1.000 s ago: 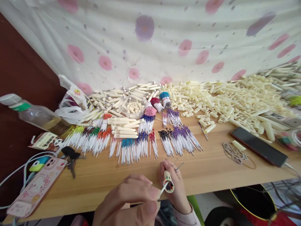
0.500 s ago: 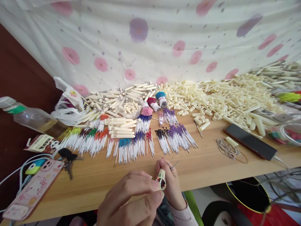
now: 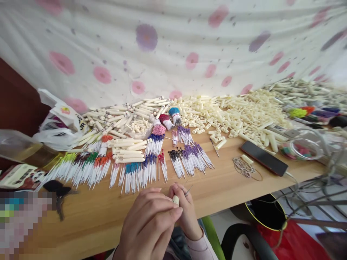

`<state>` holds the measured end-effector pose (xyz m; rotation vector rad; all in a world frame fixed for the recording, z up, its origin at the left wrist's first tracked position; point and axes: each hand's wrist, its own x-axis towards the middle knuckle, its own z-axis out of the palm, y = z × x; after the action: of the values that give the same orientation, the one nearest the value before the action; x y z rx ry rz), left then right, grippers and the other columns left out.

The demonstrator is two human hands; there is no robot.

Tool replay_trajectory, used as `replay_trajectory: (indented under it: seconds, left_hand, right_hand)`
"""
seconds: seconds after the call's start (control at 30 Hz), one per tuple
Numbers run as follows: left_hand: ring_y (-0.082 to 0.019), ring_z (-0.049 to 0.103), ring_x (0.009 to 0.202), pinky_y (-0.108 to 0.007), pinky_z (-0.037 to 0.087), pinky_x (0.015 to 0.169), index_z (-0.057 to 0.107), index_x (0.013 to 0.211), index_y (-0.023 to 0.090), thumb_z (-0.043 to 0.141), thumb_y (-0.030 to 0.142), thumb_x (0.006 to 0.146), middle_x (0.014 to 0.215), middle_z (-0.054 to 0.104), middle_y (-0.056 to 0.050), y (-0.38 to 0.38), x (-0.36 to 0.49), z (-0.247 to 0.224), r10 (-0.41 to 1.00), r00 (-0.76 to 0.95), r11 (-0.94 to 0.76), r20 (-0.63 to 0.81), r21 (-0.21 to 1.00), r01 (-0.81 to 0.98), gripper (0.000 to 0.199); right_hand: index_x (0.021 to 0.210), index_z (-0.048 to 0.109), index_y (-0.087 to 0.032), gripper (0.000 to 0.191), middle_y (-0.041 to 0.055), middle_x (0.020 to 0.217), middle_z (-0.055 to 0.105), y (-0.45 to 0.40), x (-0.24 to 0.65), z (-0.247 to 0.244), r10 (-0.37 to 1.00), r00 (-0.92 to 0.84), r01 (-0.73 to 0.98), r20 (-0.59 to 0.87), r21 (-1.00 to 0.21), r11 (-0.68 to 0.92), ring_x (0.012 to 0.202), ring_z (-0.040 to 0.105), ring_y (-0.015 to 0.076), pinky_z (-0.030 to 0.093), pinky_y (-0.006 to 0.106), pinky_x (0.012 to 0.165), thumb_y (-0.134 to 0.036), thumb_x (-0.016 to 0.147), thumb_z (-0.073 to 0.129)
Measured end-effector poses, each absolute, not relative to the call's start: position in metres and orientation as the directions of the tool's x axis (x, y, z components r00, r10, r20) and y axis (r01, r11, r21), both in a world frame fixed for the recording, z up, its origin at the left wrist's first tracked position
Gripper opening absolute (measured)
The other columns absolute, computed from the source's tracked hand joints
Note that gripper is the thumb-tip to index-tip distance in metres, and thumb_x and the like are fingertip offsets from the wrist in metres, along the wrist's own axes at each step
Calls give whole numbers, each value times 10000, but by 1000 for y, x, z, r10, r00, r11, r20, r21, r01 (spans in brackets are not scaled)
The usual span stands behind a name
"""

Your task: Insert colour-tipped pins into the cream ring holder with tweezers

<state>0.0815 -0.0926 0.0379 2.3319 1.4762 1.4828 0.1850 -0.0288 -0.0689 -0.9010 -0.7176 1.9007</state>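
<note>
A short cream plastic tube [image 3: 175, 199] is pinched between both hands at the front edge of the table. My left hand [image 3: 150, 222] has its thumb and fingertips at the tube's near end and hides much of it. My right hand [image 3: 184, 207] wraps round the far side of the tube, and a thin grey metal tip [image 3: 189, 190] sticks out between its fingers. Beyond the hands lie rows of white pen refills with coloured ends, among them purple ones [image 3: 195, 159], black ones [image 3: 177, 164] and blue ones [image 3: 134, 175].
Piles of cream pen parts [image 3: 244, 112] line the curtain. A dark phone [image 3: 264, 158] and a loop of string [image 3: 242, 168] lie at right. Keys [image 3: 60, 202], a plastic bag [image 3: 58, 124] and a bottle [image 3: 24, 146] are at left. A black bin [image 3: 267, 213] stands below.
The view has shifted to the right. My left hand's fingers have closed over the tube's near end, where the open mouth with coloured bits inside showed before.
</note>
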Motion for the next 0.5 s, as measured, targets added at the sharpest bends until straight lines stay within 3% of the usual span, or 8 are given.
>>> replay_trajectory:
  seconds: [0.3, 0.5]
  left_hand:
    - [-191, 754, 849, -368, 627, 880, 703, 1102, 175, 626, 53, 887, 872, 800, -45, -80, 60, 31, 578, 240, -657, 780, 270, 704, 259]
    - [-176, 752, 794, -326, 622, 840, 743, 986, 193, 591, 63, 917, 803, 798, -25, -72, 65, 26, 522, 205, -649, 828, 229, 725, 211]
  right_hand:
    - [589, 490, -236, 462, -82, 492, 361, -29, 179, -80, 897, -334, -486, -289, -763, -427, 448, 246, 99, 179, 264, 441, -612, 751, 703]
    - [608, 519, -228, 497, -88, 493, 373, -29, 176, -83, 895, -316, -519, -315, -732, -441, 447, 256, 91, 176, 253, 440, -662, 682, 750]
